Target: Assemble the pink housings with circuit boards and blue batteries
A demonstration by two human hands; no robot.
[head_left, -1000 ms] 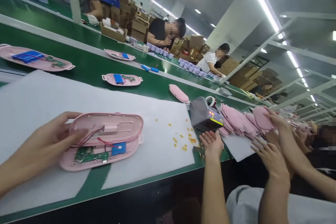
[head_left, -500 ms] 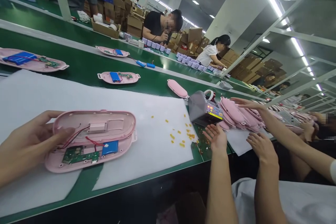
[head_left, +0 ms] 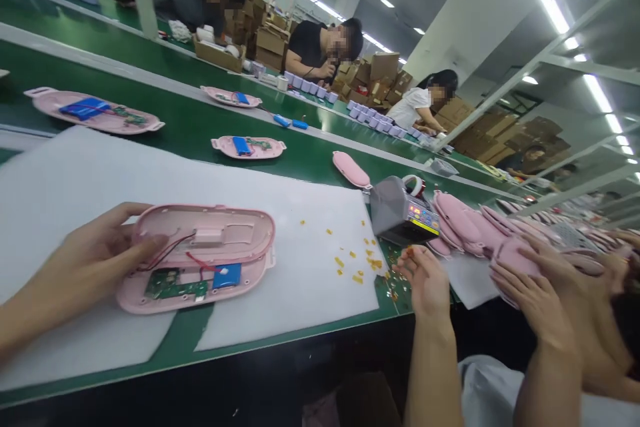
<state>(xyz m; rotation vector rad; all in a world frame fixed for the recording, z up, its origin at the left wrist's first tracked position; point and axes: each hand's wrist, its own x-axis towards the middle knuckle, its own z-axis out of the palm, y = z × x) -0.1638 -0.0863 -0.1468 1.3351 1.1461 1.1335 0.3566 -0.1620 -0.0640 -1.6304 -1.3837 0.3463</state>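
The right hand (head_left: 543, 303) curves around the rim of a pink plastic shell (head_left: 515, 257), its fingers slightly apart and pressed to the smooth oval surface. The left hand (head_left: 425, 287) is open, fingers loosely apart and holding nothing, just above yellow scraps (head_left: 393, 287) on the green belt (head_left: 320, 170), near a tape dispenser (head_left: 397, 213).

A factory: green conveyor belts (head_left: 175, 127), stacked cartons (head_left: 385, 67).
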